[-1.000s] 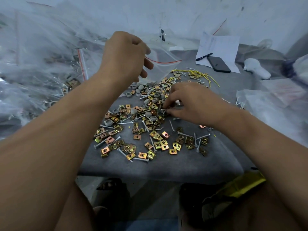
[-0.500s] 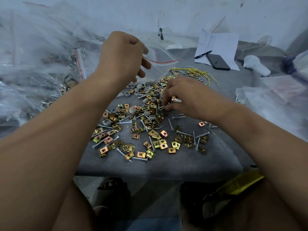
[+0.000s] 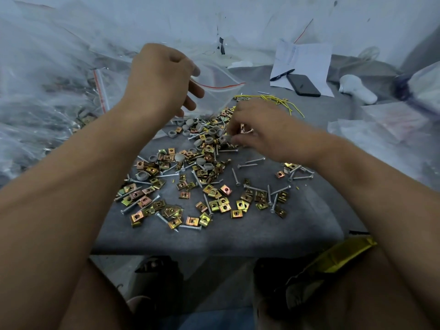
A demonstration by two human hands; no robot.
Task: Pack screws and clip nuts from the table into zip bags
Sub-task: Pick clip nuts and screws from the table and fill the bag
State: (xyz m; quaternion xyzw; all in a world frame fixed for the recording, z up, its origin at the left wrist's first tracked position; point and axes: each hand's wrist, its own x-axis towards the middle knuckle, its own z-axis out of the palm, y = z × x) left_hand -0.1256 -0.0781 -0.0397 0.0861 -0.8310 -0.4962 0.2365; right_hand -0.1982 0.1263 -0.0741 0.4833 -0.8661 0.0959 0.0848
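The left hand (image 3: 159,78) holds a clear zip bag (image 3: 217,91) up by its red-striped mouth at the far side of the pile, fingers curled round the edge; the right hand (image 3: 264,132) hovers just right of the bag with fingertips pinched on a few small parts, a clip nut and what looks like a screw shank (the exact count is hidden inside the fingers). The rest of the clip nuts (image 3: 214,206) and screws (image 3: 247,166) lie scattered over the grey table (image 3: 238,236), mixed with grey caps (image 3: 176,133). The likeliest slip is at the mouth; the bag looks limp and only partly open, so parts could strike the rim and drop back into the pile. A loose pinch on several pieces may shed one on the way; a screw point could also catch or pierce the thin film. Pieces near the table's near edge could roll off if knocked.
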